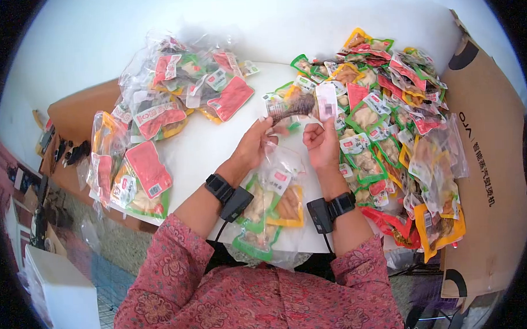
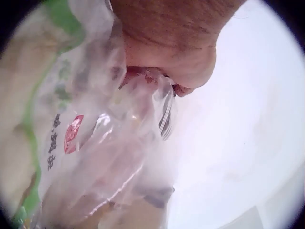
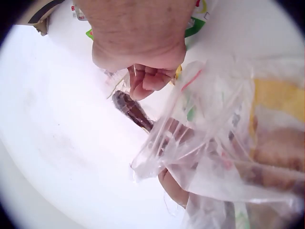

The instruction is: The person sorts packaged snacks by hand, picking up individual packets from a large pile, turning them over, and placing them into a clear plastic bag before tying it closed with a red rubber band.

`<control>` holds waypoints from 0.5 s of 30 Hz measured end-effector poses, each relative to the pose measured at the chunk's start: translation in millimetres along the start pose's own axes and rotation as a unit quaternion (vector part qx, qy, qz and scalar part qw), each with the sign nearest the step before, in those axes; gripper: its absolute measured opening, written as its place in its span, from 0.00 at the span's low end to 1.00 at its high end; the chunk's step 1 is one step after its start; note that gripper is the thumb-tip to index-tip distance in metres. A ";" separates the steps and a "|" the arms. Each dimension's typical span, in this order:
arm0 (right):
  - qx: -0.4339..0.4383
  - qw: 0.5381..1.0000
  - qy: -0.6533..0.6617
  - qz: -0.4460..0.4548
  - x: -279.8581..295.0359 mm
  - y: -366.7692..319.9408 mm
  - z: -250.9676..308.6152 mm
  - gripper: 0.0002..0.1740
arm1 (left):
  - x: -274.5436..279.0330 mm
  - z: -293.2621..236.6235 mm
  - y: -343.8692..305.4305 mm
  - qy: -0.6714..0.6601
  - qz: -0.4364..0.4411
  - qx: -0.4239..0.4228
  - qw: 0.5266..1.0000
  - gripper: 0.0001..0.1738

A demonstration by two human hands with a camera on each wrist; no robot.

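Observation:
A dark, vacuum-sealed food packet (image 1: 296, 105) with a white label end is stretched between both hands above the white table. My right hand (image 1: 323, 148) pinches its label end (image 1: 326, 101), the other fingers curled toward the palm. My left hand (image 1: 250, 146) pinches its other end. Below the left fingers hangs a clear plastic zip bag (image 1: 281, 161), its mouth gathered at that hand in the left wrist view. Inside the bag are a green-edged packet (image 1: 256, 205) and a yellow-edged packet (image 1: 288, 207). In the right wrist view the bag (image 3: 190, 162) partly covers the left hand.
A large heap of colourful food packets (image 1: 363, 120) covers the table's right side, beside a cardboard box (image 1: 489, 156). Filled clear bags (image 1: 163, 104) are piled at back left, another filled bag (image 1: 130, 175) at the left edge. The white table (image 1: 211, 149) shows between them.

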State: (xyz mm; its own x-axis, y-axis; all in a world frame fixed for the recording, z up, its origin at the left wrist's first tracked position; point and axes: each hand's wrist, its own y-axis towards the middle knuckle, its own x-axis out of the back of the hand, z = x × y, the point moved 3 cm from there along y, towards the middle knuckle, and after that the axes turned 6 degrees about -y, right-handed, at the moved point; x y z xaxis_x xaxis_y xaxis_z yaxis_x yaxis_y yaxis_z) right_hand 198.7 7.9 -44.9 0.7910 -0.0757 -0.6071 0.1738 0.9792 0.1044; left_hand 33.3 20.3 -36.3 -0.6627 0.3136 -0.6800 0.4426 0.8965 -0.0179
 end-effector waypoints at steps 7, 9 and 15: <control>-0.035 0.994 0.100 0.041 -8.0 -3.4 0.8 0.28 | -9.7 -2.0 -0.6 0.064 0.090 -0.061 0.992 0.29; -0.018 0.996 0.083 0.035 -8.5 -1.6 -2.6 0.24 | -11.7 -5.3 1.3 0.260 0.119 -0.179 0.941 0.29; 0.002 0.993 0.111 -0.035 2.4 4.1 -0.1 0.13 | -37.6 -9.8 -23.5 0.513 0.178 -0.153 0.826 0.38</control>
State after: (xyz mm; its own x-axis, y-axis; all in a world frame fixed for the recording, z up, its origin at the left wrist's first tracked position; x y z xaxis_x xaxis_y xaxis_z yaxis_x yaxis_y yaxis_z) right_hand 201.2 11.8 -46.1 0.6278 -0.0994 -0.7720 0.2267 0.9722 0.0592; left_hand 41.8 -9.5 -3.2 -0.7566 0.5330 0.3787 0.6496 0.6787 0.3427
